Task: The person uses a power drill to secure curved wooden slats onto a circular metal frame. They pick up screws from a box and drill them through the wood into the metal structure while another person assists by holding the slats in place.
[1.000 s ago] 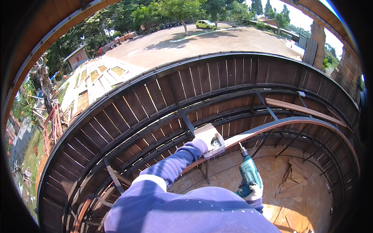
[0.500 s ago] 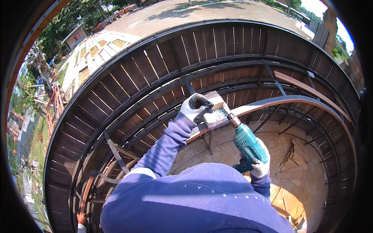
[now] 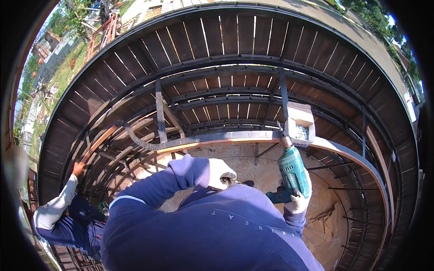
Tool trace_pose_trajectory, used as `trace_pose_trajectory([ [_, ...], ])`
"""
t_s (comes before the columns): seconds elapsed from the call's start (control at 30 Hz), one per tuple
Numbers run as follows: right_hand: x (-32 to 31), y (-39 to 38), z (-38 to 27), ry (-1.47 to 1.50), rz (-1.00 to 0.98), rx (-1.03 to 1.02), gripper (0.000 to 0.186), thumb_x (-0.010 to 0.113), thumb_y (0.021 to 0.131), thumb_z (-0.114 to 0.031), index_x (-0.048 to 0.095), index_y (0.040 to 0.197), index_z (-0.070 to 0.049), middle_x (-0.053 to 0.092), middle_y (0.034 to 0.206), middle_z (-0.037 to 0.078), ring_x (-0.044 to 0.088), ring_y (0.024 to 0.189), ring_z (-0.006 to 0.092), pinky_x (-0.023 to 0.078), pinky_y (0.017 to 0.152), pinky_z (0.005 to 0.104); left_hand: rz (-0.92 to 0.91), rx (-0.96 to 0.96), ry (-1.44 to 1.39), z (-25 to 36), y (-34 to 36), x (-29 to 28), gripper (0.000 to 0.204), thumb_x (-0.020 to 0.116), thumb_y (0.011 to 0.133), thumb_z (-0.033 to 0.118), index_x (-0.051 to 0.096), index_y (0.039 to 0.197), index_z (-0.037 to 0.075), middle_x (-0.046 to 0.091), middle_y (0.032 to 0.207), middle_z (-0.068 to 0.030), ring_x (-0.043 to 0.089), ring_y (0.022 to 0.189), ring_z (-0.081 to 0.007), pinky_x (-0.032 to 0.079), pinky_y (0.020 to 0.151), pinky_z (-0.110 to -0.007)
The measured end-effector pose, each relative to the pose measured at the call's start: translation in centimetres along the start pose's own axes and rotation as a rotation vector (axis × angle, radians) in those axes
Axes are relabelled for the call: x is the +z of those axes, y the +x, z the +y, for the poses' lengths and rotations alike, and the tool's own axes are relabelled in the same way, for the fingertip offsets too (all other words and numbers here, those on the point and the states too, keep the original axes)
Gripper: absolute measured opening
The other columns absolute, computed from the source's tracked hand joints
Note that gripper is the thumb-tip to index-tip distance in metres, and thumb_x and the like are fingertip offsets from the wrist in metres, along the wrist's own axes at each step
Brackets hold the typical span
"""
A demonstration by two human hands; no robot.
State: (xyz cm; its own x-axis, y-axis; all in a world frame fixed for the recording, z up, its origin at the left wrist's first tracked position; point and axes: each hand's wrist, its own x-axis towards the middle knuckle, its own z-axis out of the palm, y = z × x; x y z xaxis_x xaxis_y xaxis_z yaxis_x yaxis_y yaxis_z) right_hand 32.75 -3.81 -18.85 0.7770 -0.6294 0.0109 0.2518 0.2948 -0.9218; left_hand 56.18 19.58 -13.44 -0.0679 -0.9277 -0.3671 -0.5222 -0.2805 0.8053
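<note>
My right hand (image 3: 297, 202), in a white and dark work glove, grips a teal power drill (image 3: 293, 169). The drill's bit points away from me, its tip beside a small open carton (image 3: 300, 114). Small shiny pieces, apparently screws, lie in the carton (image 3: 300, 132), which sits on the curved rail (image 3: 230, 135). Close in front of my chest, my gloved left hand (image 3: 222, 175) is curled closed. Whatever its fingers hold, if anything, is hidden.
At left, a co-worker's hand (image 3: 78, 169) rests on a curved brown strip (image 3: 100, 141). Tiers of dark slats (image 3: 226, 36) on metal frames arc around me. Wood offcuts (image 3: 323, 224) lie on the floor below right. A long brown board (image 3: 382, 167) follows the right side.
My left hand has left the carton and come back toward my chest, curled. The view has swung left, bringing more of the co-worker into sight. The drill stays in my right hand.
</note>
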Motion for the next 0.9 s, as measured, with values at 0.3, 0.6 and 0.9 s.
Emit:
trace_pose_trajectory([
  [0.3, 8.2, -1.5, 6.5, 0.077, -0.173, 0.139, 0.105, 0.091, 0.064, -0.032, 0.038, 0.148, -0.001, 0.064, 0.118, 0.022, 0.071, 0.09, 0.0323, 0.063, 0.067, 0.0403, 0.029, -0.004, -0.268, -7.4, -13.2, 5.2, 0.037, 0.066, 0.088, 0.012, 0.065, 0.124, 0.003, 0.068, 0.118, -0.0134, 0.064, 0.111, -0.0253, 0.048, 0.101, -0.036],
  [0.6, 16.3, -7.7, 11.8, 0.259, -0.197, 0.27, 0.091, 0.072, 0.06, -0.007, 0.041, 0.144, 0.005, 0.061, 0.126, 0.024, 0.069, 0.102, 0.0377, 0.06, 0.085, 0.0449, 0.175, 0.094, -0.294, -12.6, -21.5, 11.0, 0.037, 0.071, 0.085, 0.021, 0.067, 0.118, 0.005, 0.067, 0.115, -0.0129, 0.064, 0.109, -0.0259, 0.052, 0.095, -0.036],
  [0.9, 17.0, -14.1, 13.6, 0.168, -0.071, 0.174, 0.094, 0.078, 0.063, -0.013, 0.04, 0.148, -0.001, 0.064, 0.121, 0.025, 0.07, 0.09, 0.0373, 0.06, 0.073, 0.0439, 0.203, -0.012, -0.174, -9.7, -24.9, 11.5, 0.036, 0.067, 0.086, 0.012, 0.067, 0.122, 0.01, 0.067, 0.121, -0.0127, 0.062, 0.115, -0.029, 0.048, 0.101, -0.038],
])
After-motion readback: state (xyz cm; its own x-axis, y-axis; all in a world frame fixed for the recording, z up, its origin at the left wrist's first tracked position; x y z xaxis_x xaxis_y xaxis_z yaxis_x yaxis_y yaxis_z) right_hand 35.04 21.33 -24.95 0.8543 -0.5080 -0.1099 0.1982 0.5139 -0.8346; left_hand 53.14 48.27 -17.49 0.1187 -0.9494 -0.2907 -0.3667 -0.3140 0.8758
